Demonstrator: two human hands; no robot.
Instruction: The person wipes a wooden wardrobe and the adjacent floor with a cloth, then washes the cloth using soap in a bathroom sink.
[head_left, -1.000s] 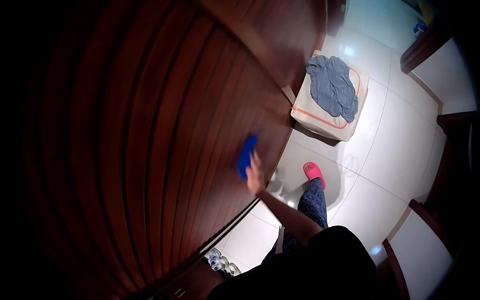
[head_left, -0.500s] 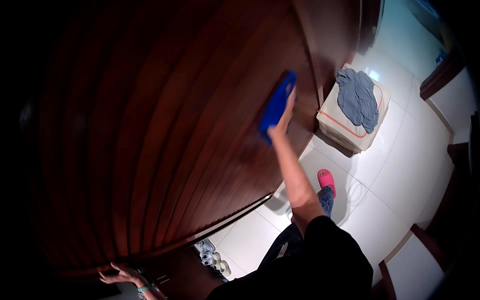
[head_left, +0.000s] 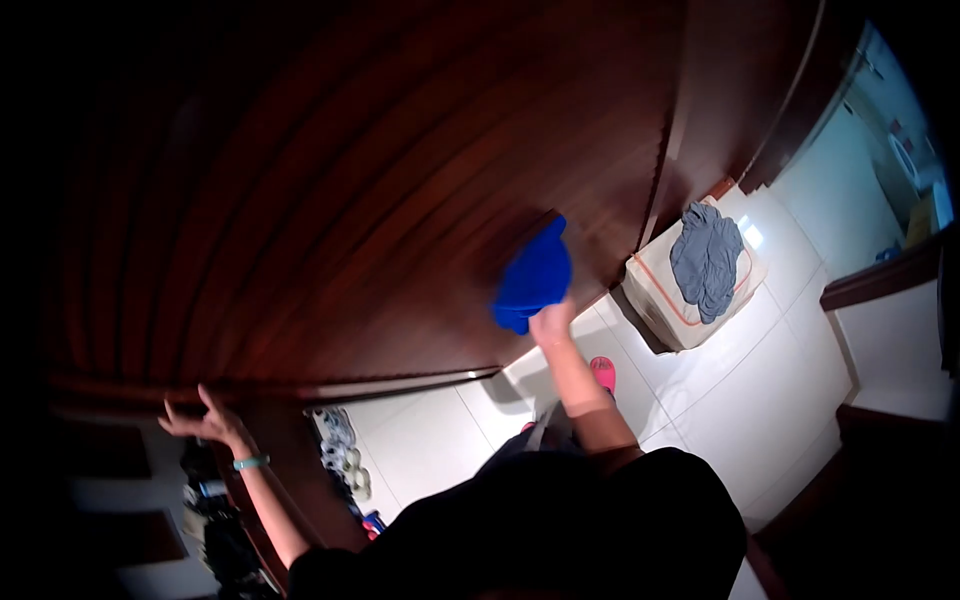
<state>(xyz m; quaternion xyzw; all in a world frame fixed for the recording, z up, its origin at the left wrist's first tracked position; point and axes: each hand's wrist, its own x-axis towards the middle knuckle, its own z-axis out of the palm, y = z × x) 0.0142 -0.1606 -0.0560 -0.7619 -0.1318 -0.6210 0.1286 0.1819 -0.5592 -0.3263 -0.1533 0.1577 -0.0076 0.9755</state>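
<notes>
A blue cloth lies against the dark brown grooved wooden door panel. My right hand has hold of its lower end; the fingers are partly hidden and a little blurred. Over at the lower left, my left hand, with a green bracelet at its wrist, has its fingers spread and holds nothing. It is close to the panel's edge; whether it touches the wood I cannot tell.
A beige covered box-like stool with a crumpled grey cloth on top stands on white floor tiles to the right. Several shoes sit low at the left. My foot wears a pink slipper. A bluish-lit doorway opens at the far right.
My right hand and the blue cloth have moved down along the panel, and more of the cloth's face shows. The camera view has shifted, and my left arm is further into view.
</notes>
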